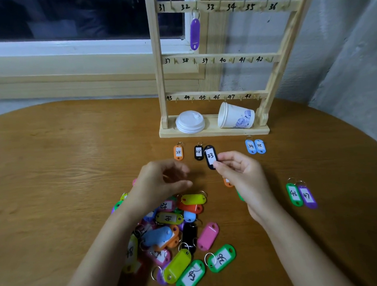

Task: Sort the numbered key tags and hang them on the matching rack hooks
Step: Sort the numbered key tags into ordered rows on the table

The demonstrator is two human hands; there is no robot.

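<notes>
On the wooden table [53, 161], left hand [163, 181] hovers above the mixed tag pile [177, 237], fingers loosely curled, holding nothing. Past it lie orange tag 25 [178, 152] and black tag 28 [198, 152] before the rack [211, 60], where a purple tag [195, 33] hangs by the 32 mark. Right hand [239, 173] pinches black tag 33 [210, 157] just beside 28; further right lie blue tags 34 and 35 [255, 146] side by side, then green tag 46 [294, 194] and purple tag 47 [307, 196].
</notes>
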